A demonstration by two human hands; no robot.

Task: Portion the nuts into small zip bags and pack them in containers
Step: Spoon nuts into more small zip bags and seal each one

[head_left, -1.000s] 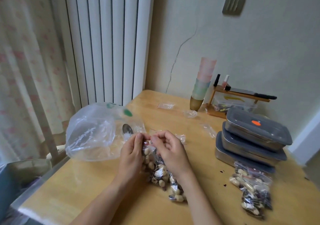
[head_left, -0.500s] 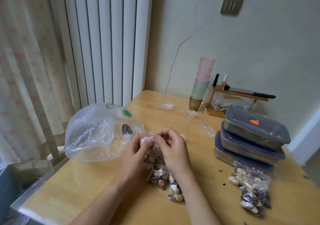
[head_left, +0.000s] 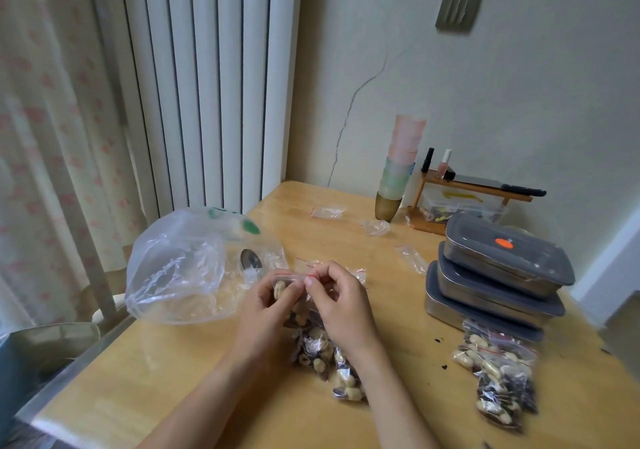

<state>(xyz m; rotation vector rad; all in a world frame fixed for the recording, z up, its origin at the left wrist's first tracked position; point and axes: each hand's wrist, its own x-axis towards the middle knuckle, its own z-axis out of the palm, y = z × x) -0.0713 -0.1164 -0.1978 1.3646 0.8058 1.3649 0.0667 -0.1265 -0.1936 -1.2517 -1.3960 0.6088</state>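
Clear small zip bag of mixed nuts (head_left: 322,341) at frame centre, long axis running down-right from red-striped mouth; left hand (head_left: 266,306) and right hand (head_left: 341,305) both pinch that mouth (likely sealing). Stacked grey-lidded steel containers (head_left: 498,275) right.

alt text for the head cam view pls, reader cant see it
Both hands, left hand and right hand, pinch the red-striped top of a small zip bag of nuts on a wooden table. A large clear plastic bag lies left; three stacked lidded containers and filled bags sit right.
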